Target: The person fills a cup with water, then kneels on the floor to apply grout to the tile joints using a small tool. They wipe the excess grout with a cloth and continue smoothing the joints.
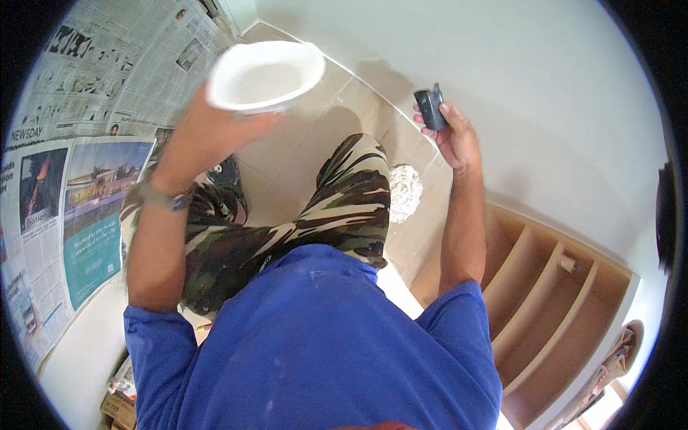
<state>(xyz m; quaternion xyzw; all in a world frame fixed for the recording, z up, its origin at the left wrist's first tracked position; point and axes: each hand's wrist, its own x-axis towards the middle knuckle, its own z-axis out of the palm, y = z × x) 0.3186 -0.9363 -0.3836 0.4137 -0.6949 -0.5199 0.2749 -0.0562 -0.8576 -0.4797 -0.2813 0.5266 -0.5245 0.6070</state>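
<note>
My left hand point(215, 129) is raised and grips a white bowl point(266, 74) from beneath; the bowl looks empty and white inside. My right hand point(453, 136) is lifted near the white wall and holds a small dark tool point(431, 107) with a flat blade. A watch sits on my left wrist. Below both hands are my camouflage trousers and blue shirt. A white crumpled lump point(403, 190) lies on the tiled floor by my right leg.
Newspaper sheets point(86, 143) cover the surface at the left. A wooden shelf unit point(552, 287) with slanted dividers stands at the lower right against the white wall point(537, 86). Beige floor tiles point(315, 136) run between them.
</note>
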